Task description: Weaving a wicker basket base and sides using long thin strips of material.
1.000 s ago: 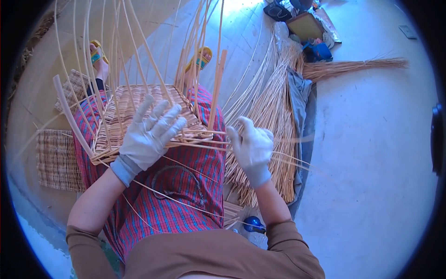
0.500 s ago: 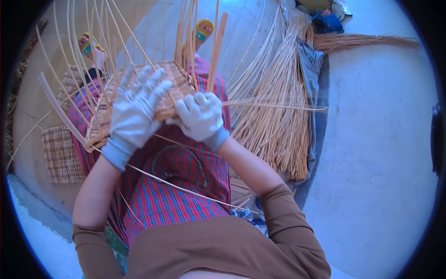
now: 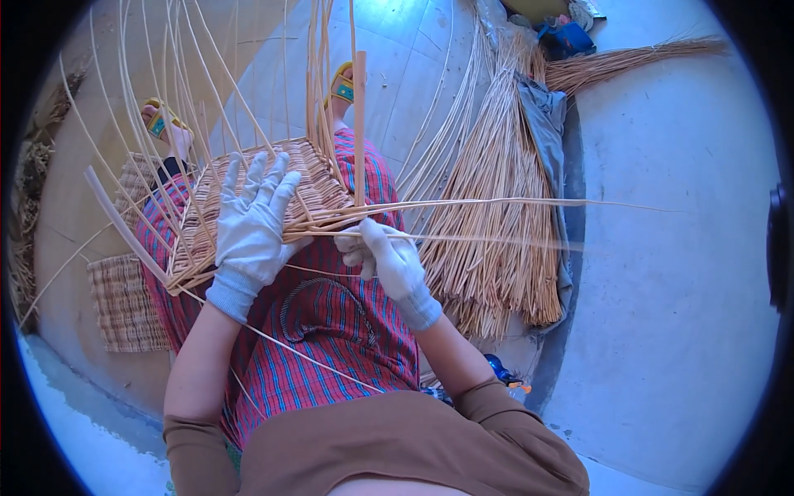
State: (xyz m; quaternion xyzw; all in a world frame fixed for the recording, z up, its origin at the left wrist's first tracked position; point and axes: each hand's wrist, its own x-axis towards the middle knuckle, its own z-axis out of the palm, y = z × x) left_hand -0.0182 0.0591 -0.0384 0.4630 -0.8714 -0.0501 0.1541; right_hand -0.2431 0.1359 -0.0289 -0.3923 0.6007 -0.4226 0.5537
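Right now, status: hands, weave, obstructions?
Left hand spread on woven piece. Right hand curled at pale strand, grip unclear. Woven piece on lap. Long stakes rise close by left hand.

Two gloved hands (image 3: 251, 231), one basket (image 3: 318, 176), two sandals (image 3: 344, 88), two woven panels (image 3: 128, 302)

Cool glare whitens the far floor (image 3: 395, 33) between dark fisheye corners.

Can see a blue object (image 3: 569, 39) near the top, grey cloth (image 3: 543, 112) below it, a dark object (image 3: 777, 248) at far right.
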